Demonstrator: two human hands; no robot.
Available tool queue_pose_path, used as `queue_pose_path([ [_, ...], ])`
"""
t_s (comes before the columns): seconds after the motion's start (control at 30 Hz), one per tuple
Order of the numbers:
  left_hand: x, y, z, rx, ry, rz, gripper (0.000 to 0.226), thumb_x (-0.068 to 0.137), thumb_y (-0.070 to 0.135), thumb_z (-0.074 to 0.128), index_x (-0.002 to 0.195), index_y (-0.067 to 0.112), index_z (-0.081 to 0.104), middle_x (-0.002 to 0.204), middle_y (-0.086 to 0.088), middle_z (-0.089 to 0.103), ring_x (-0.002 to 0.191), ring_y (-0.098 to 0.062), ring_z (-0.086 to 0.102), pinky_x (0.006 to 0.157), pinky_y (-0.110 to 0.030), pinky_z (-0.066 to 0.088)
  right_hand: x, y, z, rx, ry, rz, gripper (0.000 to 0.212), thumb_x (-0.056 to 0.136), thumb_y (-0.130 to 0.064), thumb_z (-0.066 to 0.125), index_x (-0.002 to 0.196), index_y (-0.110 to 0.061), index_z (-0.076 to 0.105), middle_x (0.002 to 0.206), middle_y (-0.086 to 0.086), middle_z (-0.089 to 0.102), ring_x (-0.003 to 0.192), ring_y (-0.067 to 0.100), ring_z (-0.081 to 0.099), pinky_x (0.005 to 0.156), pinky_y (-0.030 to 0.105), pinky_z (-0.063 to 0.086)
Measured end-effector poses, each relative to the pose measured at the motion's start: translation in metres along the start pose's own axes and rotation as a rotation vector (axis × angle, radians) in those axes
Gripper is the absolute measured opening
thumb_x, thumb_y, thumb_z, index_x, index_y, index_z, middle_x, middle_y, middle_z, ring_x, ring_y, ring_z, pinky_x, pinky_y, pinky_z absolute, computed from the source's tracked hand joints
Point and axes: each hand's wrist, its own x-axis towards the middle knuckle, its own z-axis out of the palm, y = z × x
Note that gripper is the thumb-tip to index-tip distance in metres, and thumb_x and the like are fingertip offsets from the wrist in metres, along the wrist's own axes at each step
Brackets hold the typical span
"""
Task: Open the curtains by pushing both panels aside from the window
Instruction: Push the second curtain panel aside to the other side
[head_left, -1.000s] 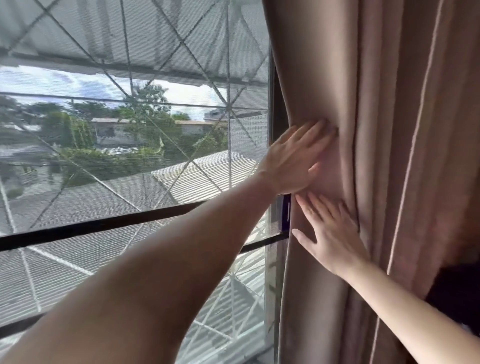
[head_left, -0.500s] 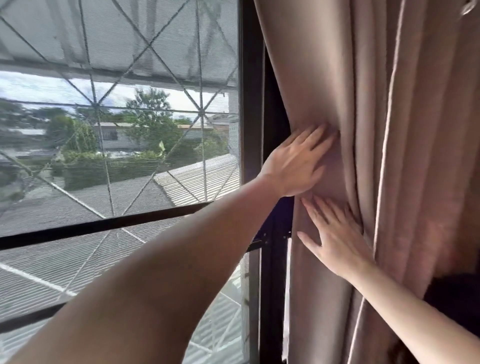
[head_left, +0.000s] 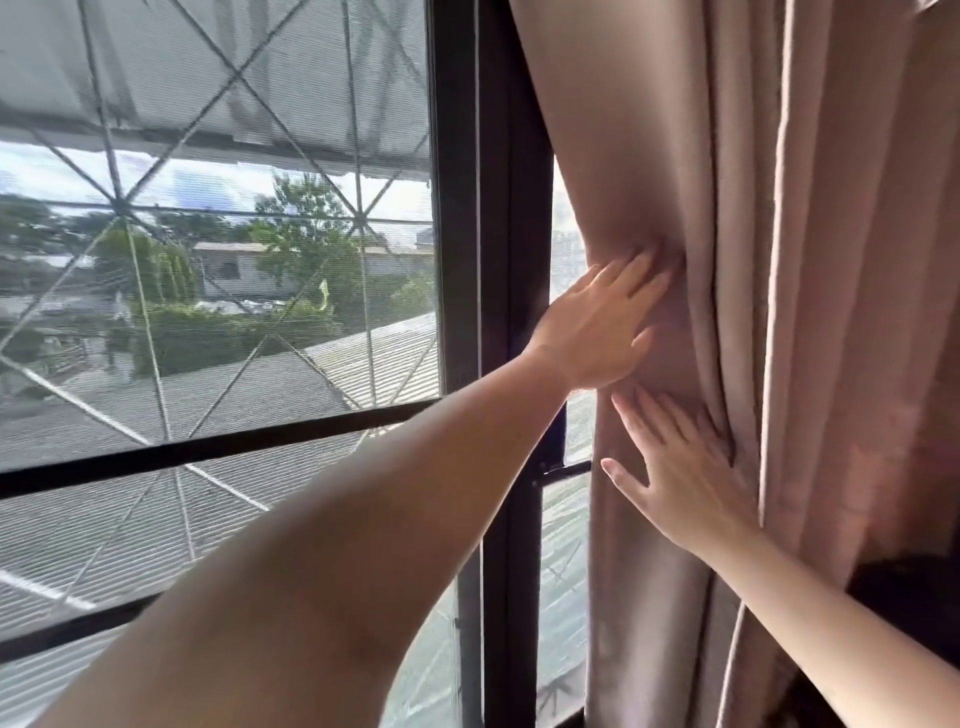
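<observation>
A beige-pink curtain panel (head_left: 810, 260) hangs bunched in folds on the right side of the window (head_left: 218, 291). My left hand (head_left: 597, 327) lies flat against the curtain's left edge, fingers together and pressed into the fabric. Just below it, my right hand (head_left: 675, 467) also presses flat on the cloth with its fingers spread, their tips tucked into a fold. Neither hand grips the fabric. Only this one panel is in view; the window pane to its left is uncovered.
A dark vertical window frame (head_left: 488, 312) stands just left of the curtain, with a narrow strip of glass (head_left: 563, 571) between them. A dark horizontal bar (head_left: 208, 452) crosses the pane. Outside are metal grille lines, roofs and trees. A dark object (head_left: 914, 597) sits at lower right.
The curtain's edge has shifted right, baring the vertical frame and a strip of glass beside it. Both hands have stayed flat on the cloth, moving with it.
</observation>
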Motion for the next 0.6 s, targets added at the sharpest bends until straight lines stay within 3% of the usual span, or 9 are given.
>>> queue_pose_path([
  [0.13,0.009,0.004,0.007,-0.033,0.017,-0.018,0.064,0.102,0.04,0.051,0.16,0.018,0.04,0.17,-0.01,0.031,0.154,-0.029,0.033,0.126,-0.04,0.025,0.002,0.012,0.004,0.0,-0.01,0.006,0.081,0.097,-0.065,0.037,0.167,-0.03,0.015,0.169,0.003,0.033,0.156,0.026,0.026,0.125,0.053,0.024],
  [0.6,0.022,0.016,0.029,-0.06,0.045,-0.013,0.059,0.103,0.04,0.052,0.158,0.021,0.044,0.17,-0.011,0.031,0.156,-0.031,0.031,0.128,-0.042,0.025,0.003,0.033,0.007,-0.044,-0.013,0.02,0.08,0.097,-0.061,0.044,0.165,-0.024,0.028,0.165,0.008,0.04,0.155,0.027,0.029,0.125,0.055,0.022],
])
